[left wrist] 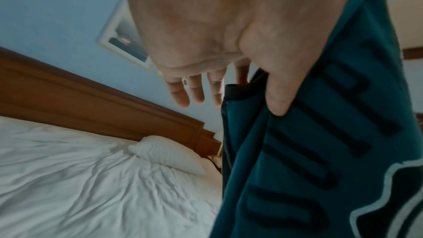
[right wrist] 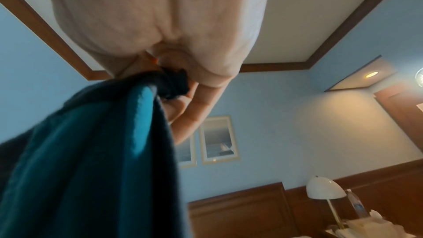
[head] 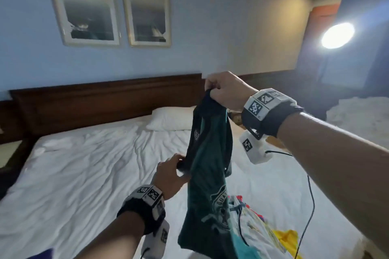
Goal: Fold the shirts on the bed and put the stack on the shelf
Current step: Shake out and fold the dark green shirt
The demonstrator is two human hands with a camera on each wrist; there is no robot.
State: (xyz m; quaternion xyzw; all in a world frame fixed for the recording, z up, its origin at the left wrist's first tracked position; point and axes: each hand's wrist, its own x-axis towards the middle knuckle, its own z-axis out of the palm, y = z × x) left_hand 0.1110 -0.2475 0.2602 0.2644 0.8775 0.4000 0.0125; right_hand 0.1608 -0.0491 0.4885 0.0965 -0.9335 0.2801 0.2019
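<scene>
A dark teal shirt (head: 208, 174) with a pale printed logo hangs in the air over the white bed (head: 84, 164). My right hand (head: 210, 88) is raised and grips the shirt's dark top edge; in the right wrist view its fingers (right wrist: 183, 104) curl round that bunched fabric (right wrist: 91, 151). Lower and to the left, my left hand (head: 181, 163) pinches a dark-trimmed edge of the shirt. The left wrist view shows the thumb (left wrist: 279, 97) pressed on the teal cloth (left wrist: 309, 151), the other fingers straight. More shirts, white with colours (head: 252, 227) and yellow (head: 288, 237), lie on the bed below.
A white pillow (head: 170, 120) lies against the dark wooden headboard (head: 105, 103). A bright round lamp (head: 336, 35) stands at the right. A black cable (head: 311, 195) trails from my right wrist across the bed. A bedside lamp (right wrist: 325, 187) stands right of the headboard.
</scene>
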